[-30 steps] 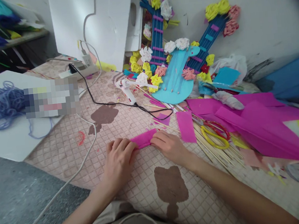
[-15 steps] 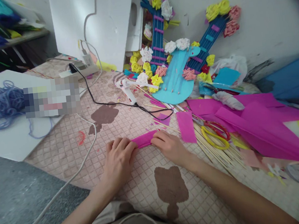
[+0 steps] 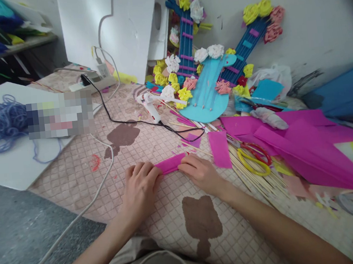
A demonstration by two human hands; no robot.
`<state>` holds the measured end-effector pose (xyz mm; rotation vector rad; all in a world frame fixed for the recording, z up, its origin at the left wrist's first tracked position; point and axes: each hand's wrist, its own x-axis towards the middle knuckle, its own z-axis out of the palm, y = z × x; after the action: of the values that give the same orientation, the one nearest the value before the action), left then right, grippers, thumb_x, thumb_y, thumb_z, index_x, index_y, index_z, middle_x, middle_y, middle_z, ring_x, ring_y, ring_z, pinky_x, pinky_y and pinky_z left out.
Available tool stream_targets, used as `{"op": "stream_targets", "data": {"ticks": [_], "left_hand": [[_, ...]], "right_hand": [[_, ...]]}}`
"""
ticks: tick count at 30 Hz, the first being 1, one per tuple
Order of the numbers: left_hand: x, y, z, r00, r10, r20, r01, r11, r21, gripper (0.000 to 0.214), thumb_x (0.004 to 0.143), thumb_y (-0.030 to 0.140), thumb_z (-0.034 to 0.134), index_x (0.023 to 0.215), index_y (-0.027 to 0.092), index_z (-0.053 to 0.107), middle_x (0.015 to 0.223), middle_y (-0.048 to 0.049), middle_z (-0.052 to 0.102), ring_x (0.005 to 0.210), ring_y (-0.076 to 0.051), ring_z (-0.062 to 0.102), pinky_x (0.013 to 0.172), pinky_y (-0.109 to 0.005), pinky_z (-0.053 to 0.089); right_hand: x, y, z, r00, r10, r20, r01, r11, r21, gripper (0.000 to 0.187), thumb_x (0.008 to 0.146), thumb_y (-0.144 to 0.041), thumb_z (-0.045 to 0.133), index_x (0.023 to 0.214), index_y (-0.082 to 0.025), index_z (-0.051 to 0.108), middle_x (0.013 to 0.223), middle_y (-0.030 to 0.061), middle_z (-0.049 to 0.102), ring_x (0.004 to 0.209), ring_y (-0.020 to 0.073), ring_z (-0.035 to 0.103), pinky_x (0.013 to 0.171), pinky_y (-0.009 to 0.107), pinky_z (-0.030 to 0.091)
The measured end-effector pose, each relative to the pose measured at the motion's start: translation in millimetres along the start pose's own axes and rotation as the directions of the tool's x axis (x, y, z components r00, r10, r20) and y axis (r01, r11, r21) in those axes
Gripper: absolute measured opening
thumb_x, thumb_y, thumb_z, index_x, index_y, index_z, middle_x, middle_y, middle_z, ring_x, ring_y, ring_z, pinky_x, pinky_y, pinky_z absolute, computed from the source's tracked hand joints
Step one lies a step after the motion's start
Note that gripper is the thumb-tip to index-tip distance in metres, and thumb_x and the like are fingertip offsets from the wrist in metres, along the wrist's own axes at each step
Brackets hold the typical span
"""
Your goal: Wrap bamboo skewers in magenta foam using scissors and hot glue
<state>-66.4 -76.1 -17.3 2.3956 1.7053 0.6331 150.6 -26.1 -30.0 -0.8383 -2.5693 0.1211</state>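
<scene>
A narrow folded strip of magenta crepe paper (image 3: 169, 164) lies across the patterned tablecloth (image 3: 152, 145) between my hands. The fingers of my left hand (image 3: 142, 187) are curled over its left end. At the right end, my right hand (image 3: 199, 171) pinches the strip between thumb and fingertips. Both ends of the paper are hidden under the fingers. Just right of my right hand lies a separate magenta paper rectangle (image 3: 220, 149).
Beyond my hands stands a white glue gun (image 3: 151, 105) with a black cord. Scissors (image 3: 255, 159) and thin wooden sticks (image 3: 253, 178) lie to the right, near large magenta sheets (image 3: 310, 147). Decorated paper guitars (image 3: 206, 91) lean at the back. Blue yarn (image 3: 0, 123) rests on a white board (image 3: 16, 165).
</scene>
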Motion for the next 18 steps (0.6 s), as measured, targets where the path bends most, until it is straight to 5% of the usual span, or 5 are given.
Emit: {"op": "stream_targets", "data": {"ticks": [11,18], "left_hand": [[2.3,4.5,2.5,0.998,0.035,-0.056,-0.037,0.998,-0.042,0.013,0.092,0.023,0.051,0.089,0.019,0.063,0.087,-0.0046,0.062,0.087,-0.023,0.051,0.081,-0.04,0.036],[4.7,4.0,1.4,0.996,0.065,-0.06,-0.065,0.998,0.009,0.012,0.091,0.017,0.052,0.084,0.017,0.063,0.083,-0.0048,0.063,0.085,-0.023,0.052,0.08,-0.041,0.037]], "right_hand": [[3.8,0.6,1.9,0.999,-0.029,0.02,0.03,0.997,-0.068,0.028,0.097,-0.018,0.039,0.089,-0.016,0.066,0.088,0.0085,0.062,0.085,0.0207,0.053,0.071,0.033,0.048],[0.1,4.5,-1.4,0.969,0.173,-0.179,-0.12,0.954,0.274,0.019,0.095,-0.017,0.046,0.101,-0.019,0.063,0.095,0.0068,0.062,0.09,0.0178,0.059,0.078,0.033,0.051]]}}
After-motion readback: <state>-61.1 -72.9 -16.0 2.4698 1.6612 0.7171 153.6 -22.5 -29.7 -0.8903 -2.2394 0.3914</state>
